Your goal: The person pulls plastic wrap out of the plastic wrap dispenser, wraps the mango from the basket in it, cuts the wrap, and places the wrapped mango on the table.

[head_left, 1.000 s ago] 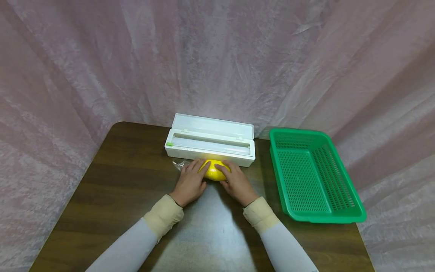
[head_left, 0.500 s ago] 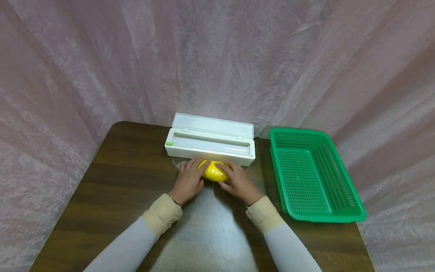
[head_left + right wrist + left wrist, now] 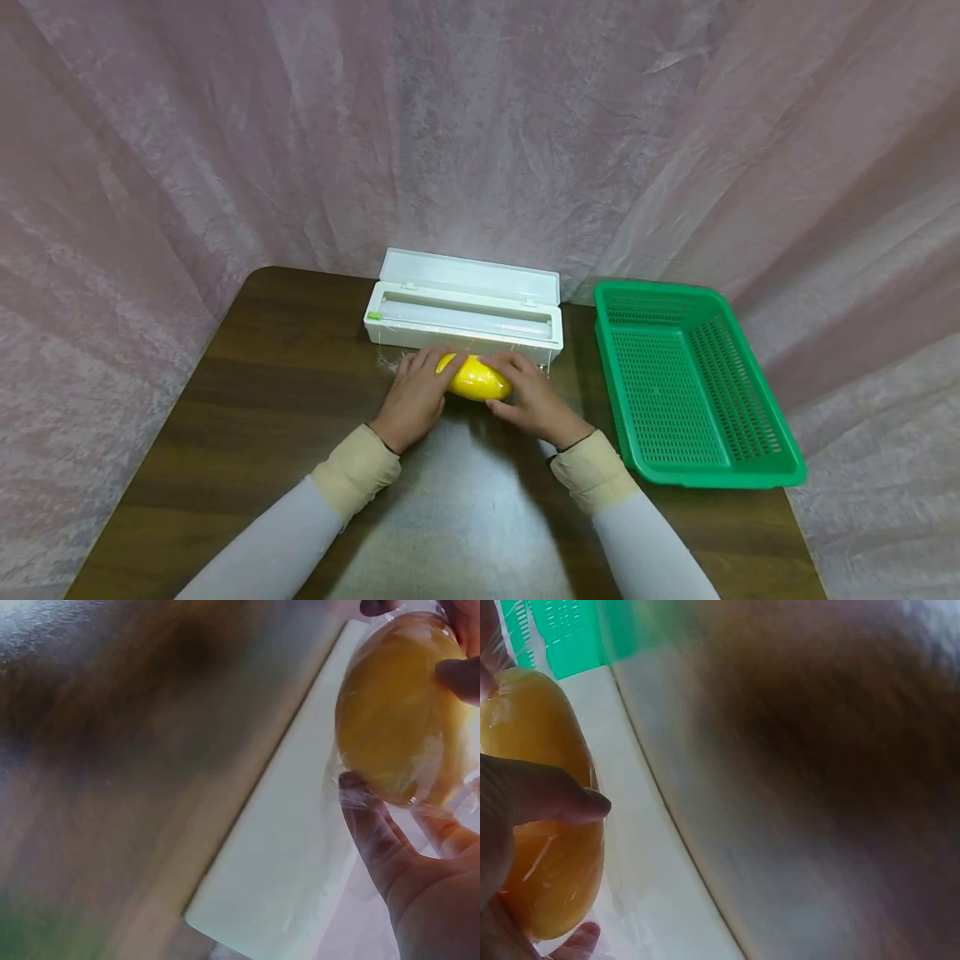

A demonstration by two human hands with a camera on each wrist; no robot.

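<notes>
While a pinkish curtain (image 3: 480,125) fills the background, a dark wood-grain table (image 3: 247,400) spreads below it. Toward its right edge sits a green perforated basket (image 3: 667,400). To the basket's left stands a long white box (image 3: 420,335), lid tipped back, a pale roll (image 3: 465,318) inside. Just in front of the box, the left hand (image 3: 414,398) and right hand (image 3: 534,404) grip opposite ends of a yellow oval object (image 3: 478,379), their fingers curled round it; it lies between the two palms. Some fingertips are hidden behind it, and the left wrist view cuts it off at the frame's edge. Clear film (image 3: 429,761) clings to its surface, the film's outline hard to trace. A small green tab (image 3: 374,317) marks the box's left end.
</notes>
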